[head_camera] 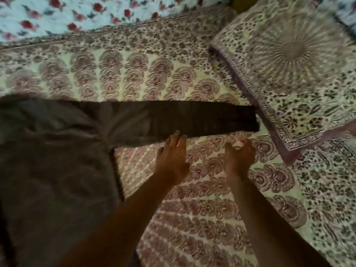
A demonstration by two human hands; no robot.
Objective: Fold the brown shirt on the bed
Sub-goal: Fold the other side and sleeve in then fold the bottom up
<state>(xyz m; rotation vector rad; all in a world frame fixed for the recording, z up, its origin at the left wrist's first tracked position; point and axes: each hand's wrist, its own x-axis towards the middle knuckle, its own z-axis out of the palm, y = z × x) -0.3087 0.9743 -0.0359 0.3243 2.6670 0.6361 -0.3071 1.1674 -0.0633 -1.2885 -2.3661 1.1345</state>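
1. Shirt [57, 160] lies flat on the bed [192, 199], body filling the view from 7 to 9 o'clock, one long sleeve [173, 118] stretched straight out toward 3 o'clock.
2. That sleeve looks laid out on purpose: pulled smooth and full length, it is ready, I'd judge, to be swung back over the body as a first fold.
3. Its cuff end stops just beside the edge of a pillow [289, 83] up at 2 o'clock; whether they touch I cannot tell.
4. Left hand [171, 158] comes in near centre, fingers straight and slightly spread, tips at the sleeve's lower edge, touching or about to; motion blur hides which.
5. Right hand [238, 157] is just to the right at 4 o'clock from the cuff, fingers curled in loosely; it seems to hold nothing, though something pale shows at the fingertips and I cannot say what.
6. Both hands are off the cloth's bulk, so no fold looks started yet.
7. Fabric reads as soft, matte, dark brown, with gentle creases round the armpit; it should drape and slide easily.
8. Bed sheet is a printed cotton look, pale ground with maroon scalloped motifs in fanning rows; the pillow wears a matching radial print with a dark border.
9. Up at 11 o'clock, a pale blue cloth [77, 14] with red flowers lies along the far edge.
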